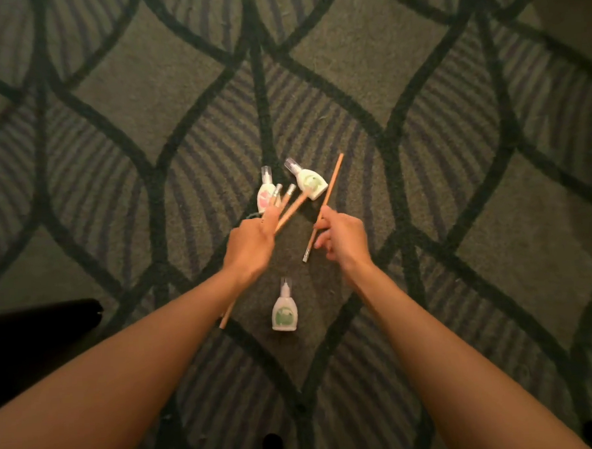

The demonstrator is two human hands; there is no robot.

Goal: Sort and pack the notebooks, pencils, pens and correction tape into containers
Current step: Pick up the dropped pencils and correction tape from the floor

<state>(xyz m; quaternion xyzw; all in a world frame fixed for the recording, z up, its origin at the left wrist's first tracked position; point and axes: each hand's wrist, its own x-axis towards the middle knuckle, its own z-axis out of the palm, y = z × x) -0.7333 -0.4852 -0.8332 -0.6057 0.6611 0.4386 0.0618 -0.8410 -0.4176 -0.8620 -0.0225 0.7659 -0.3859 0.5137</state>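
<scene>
patterned carpet (150, 94) | lying on it: pink tape (264, 193), far green tape (310, 182), near green tape (284, 312)

Two bare forearms (140, 363) — uncovered to the frame edge, bare hands (251, 244)

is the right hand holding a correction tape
No, the right hand grips only a single pencil.

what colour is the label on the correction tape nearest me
Green, on the white correction tape; the head view shows it clearly.
</scene>
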